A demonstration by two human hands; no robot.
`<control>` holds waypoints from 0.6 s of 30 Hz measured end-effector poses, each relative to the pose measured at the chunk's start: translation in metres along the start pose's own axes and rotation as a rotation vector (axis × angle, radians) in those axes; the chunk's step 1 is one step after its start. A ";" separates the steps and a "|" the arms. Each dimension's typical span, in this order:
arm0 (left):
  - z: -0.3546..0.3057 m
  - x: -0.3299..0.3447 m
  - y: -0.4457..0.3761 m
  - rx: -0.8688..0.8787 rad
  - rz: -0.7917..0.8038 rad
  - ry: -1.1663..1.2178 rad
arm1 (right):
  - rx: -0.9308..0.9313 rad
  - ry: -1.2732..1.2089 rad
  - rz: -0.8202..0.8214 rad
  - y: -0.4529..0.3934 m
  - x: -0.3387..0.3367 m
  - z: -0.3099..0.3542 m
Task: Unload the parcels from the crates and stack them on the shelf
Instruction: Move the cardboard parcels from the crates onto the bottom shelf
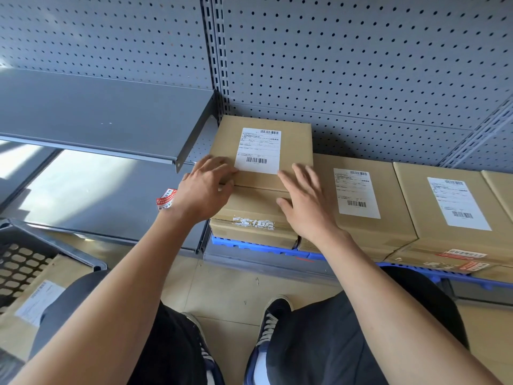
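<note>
Both hands rested on a cardboard parcel [261,151] that sat on top of another cardboard box [252,218], the pair forming a two-high stack at the left end of a row on the low shelf. The left hand [205,187] lay against the near left corner of the top parcel, its fingers spread and bent a little over the edge, thumb running along the front rim; whether it was truly gripping or only pressing could not be told for sure. The right hand [308,201] lay flat on the near right part of the same parcel, fingers straight and apart, thumb pointing left across the lower box's top. A white shipping label [258,150] with barcodes faced up on the top parcel. To the right, two more labelled parcels [358,195] [455,207] stood side by side, touching each other, on a blue plastic pallet [249,244] that showed beneath their front edges. Grey pegboard panels [347,65] backed the shelving, and a grey metal shelf [97,118] jutted out higher up to the left. At the lower left, a dark perforated crate [19,262] held another labelled parcel [30,301]. The person's dark trousers and dark sneakers [273,318] showed over a tan tiled floor.
</note>
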State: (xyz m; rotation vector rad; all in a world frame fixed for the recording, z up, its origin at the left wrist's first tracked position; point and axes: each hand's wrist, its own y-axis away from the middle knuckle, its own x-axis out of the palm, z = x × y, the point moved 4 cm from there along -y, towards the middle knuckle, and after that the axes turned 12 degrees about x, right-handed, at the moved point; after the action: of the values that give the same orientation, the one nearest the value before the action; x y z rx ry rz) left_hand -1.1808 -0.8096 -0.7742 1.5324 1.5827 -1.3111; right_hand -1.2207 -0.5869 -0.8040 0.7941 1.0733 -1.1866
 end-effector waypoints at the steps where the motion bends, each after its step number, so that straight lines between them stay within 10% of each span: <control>1: -0.001 -0.001 0.000 -0.001 0.007 -0.012 | 0.005 0.003 0.008 0.000 -0.001 0.000; 18: -0.022 -0.029 0.094 -0.224 -0.057 -0.195 | -0.189 0.057 0.025 0.016 -0.008 0.066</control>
State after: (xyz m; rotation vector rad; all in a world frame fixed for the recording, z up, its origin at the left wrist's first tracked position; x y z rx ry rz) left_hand -1.0809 -0.8139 -0.7641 1.1958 1.5974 -1.2268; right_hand -1.1900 -0.6413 -0.7762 0.6953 1.2002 -1.0296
